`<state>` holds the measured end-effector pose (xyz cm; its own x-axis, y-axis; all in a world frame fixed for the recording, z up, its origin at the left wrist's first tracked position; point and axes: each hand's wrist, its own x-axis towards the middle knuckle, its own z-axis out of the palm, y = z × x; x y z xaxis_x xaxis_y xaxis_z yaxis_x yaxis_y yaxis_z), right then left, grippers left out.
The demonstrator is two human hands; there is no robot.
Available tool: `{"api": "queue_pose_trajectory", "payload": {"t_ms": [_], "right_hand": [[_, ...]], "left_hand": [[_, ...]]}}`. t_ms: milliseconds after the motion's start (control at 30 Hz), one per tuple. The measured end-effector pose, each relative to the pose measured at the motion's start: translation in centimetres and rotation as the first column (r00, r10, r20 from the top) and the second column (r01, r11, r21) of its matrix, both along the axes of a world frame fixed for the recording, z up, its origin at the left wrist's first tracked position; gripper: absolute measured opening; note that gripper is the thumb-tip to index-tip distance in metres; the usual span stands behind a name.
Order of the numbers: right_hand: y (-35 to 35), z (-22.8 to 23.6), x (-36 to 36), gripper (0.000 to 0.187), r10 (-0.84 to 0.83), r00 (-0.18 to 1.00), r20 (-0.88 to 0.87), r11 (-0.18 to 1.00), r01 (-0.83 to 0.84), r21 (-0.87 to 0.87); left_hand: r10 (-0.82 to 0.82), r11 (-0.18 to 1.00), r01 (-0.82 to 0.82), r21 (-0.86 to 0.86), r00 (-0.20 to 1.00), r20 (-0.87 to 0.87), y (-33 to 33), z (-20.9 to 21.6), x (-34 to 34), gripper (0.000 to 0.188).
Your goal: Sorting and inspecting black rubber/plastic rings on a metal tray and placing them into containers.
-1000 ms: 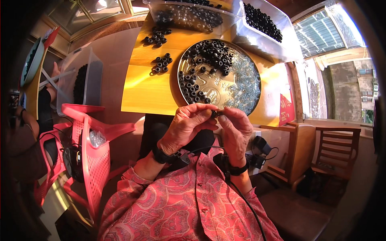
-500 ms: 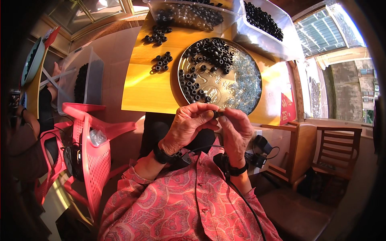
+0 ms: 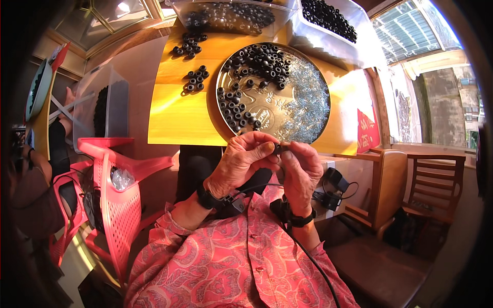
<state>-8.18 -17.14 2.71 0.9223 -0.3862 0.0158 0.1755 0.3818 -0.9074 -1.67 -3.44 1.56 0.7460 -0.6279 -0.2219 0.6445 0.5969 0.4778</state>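
In front of my chest, at the near edge of the yellow table, both hands meet over one small black ring-shaped piece [image 3: 278, 149]. My left hand [image 3: 241, 160] pinches it between thumb and forefinger. From the other side, the thumb and forefinger of my right hand [image 3: 302, 167] are closed at the same piece; whether they also hold something tiny I cannot make out. Just beyond the fingers lies a round metal tray [image 3: 267, 110]. Loose black ring pieces [image 3: 264, 61] cover its far and left parts, and tiny bluish clear bits [image 3: 310, 102] are spread over its right side.
Two small groups of black rings [image 3: 195, 79] lie on the yellow table [image 3: 172, 120] left of the tray. Clear plastic bins [image 3: 328, 46] of black pieces stand at the back. A red plastic chair [image 3: 120, 200] is at left, wooden chairs [image 3: 434, 179] at right. Another person sits far left.
The table and tray sit slightly farther left and higher in the picture. Between my fingertips the black piece has turned a little, while both hands keep nearly the same place and pinch.
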Motion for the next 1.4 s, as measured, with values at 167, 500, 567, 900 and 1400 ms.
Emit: {"api": "queue_pose_trajectory", "payload": {"t_ms": [167,500,567,900,1400], "right_hand": [[-0.4,-0.2,-0.1,0.025,-0.004,1.000,-0.007,0.988,0.005,0.157],[-0.9,-0.5,-0.2,0.025,-0.026,1.000,-0.005,0.983,0.026,0.179],[-0.9,-0.6,-0.2,0.025,-0.026,1.000,-0.003,0.984,0.026,0.177],[-0.7,-0.8,-0.4,0.025,-0.045,0.999,-0.002,0.993,0.045,0.112],[-0.9,-0.7,-0.2,0.027,-0.058,0.991,0.118,0.935,0.096,-0.342]], "left_hand": [[-0.043,0.999,0.041,-0.031,0.998,-0.045,-0.5,-0.2,-0.1,0.022],[-0.048,0.999,0.048,-0.003,0.997,-0.056,-1.2,-0.2,-0.1,0.021],[-0.048,0.999,0.048,-0.001,0.998,-0.046,-1.2,-0.2,-0.2,0.021],[-0.033,0.999,0.034,0.014,0.999,-0.033,-1.2,-0.5,-0.3,0.020],[-0.021,1.000,0.021,-0.012,0.999,-0.040,-1.0,-0.9,-0.4,0.019]]}}
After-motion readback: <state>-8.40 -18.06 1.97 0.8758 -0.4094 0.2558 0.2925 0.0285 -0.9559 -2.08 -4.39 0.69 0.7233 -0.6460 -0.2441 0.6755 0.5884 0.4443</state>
